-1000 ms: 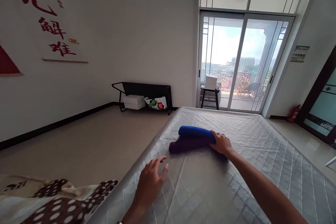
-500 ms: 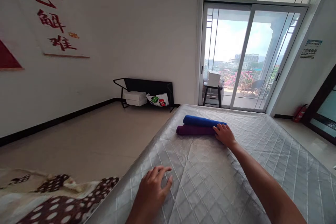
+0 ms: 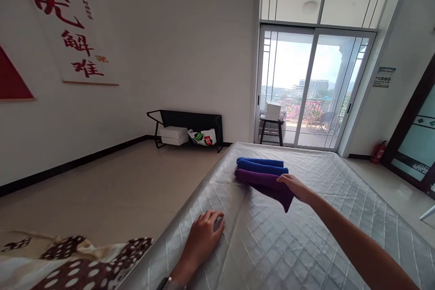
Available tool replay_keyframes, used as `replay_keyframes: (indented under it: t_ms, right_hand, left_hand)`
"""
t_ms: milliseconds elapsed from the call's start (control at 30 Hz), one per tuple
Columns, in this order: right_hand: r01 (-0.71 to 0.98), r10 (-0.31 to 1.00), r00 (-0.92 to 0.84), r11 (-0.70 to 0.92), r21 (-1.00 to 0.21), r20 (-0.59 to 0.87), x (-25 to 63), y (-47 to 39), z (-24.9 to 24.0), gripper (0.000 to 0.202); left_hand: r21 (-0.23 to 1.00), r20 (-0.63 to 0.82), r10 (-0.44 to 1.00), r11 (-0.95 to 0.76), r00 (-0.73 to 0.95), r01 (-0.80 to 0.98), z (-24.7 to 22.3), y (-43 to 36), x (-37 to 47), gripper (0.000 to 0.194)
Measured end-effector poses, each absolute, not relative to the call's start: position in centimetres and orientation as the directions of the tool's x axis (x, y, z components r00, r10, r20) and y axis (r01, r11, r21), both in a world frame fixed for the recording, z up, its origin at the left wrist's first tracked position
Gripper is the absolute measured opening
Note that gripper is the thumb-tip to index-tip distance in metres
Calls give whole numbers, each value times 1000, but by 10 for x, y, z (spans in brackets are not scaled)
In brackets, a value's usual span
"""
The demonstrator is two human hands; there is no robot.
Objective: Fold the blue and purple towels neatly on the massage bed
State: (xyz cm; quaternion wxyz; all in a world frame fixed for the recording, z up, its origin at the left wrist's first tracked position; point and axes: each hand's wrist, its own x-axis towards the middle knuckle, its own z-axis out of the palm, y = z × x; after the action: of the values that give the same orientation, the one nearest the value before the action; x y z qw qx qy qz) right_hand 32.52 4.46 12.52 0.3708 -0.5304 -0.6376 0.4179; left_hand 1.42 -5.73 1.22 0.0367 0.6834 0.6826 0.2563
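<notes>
Near the far end of the grey quilted mattress (image 3: 272, 235), a purple cloth (image 3: 260, 179) lies partly unrolled, one corner hanging toward me. My right hand (image 3: 292, 185) pinches its right end. Directly behind it are blue rolled cloths (image 3: 261, 166), side by side. My left hand (image 3: 207, 230) rests low over the mattress, nearer to me and left of the cloths, fingers curved and apart with nothing between them.
Patterned brown and cream fabric (image 3: 78, 263) lies at the lower left. Against the far wall stands a black rack (image 3: 190, 120) with white boxes (image 3: 174, 135) and a bag. Sliding glass doors (image 3: 306, 90) are beyond the mattress; a fire extinguisher (image 3: 378, 152) stands right.
The purple roll has come partly open in my right hand, its loose corner now hanging toward me. A second blue roll shows behind the first. The view has tilted up slightly.
</notes>
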Motion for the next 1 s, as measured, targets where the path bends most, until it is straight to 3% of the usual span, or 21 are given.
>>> replay_keyframes:
  t_ms: [133, 200, 267, 400, 567, 700, 833, 933, 1000]
  right_hand:
    - [258, 959, -243, -81, -963, -146, 346, -43, 118, 40]
    - [18, 889, -314, -344, -939, -332, 365, -90, 102, 41]
    - [-179, 880, -302, -430, -885, -367, 387, -133, 83, 37]
    - [-343, 932, -191, -358, -868, -309, 425, -195, 53, 40]
    - [-344, 976, -116, -215, -914, -186, 434, -234, 46, 81]
    - [-279, 985, -42, -175, -944, -170, 424, -244, 52, 71]
    - [-412, 965, -75, -258, -874, -250, 413, -255, 62, 66]
    - [-436, 947, -179, -318, -842, -266, 409, -264, 60, 64]
    - [-333, 954, -199, -279, -901, -222, 410, -269, 55, 66]
  left_hand:
    - [381, 310, 950, -95, -31, 920, 17, -57, 16, 35]
    - [380, 313, 950, -110, -16, 918, 19, -57, 16, 35]
    - [381, 324, 946, -123, -8, 916, 20, -57, 15, 36]
    - [392, 353, 935, -169, 22, 904, 25, -59, 17, 38]
    - [496, 354, 934, -233, 50, 836, 60, -79, 49, 43]
    - [620, 170, 965, -261, 197, 740, 92, -138, 116, 51]
    - [708, -17, 898, -299, 439, 640, 86, -219, 191, 55]
    - [857, -93, 892, -155, 443, 491, 68, -258, 230, 50]
    - [921, -84, 921, -74, 380, 382, 57, -267, 242, 47]
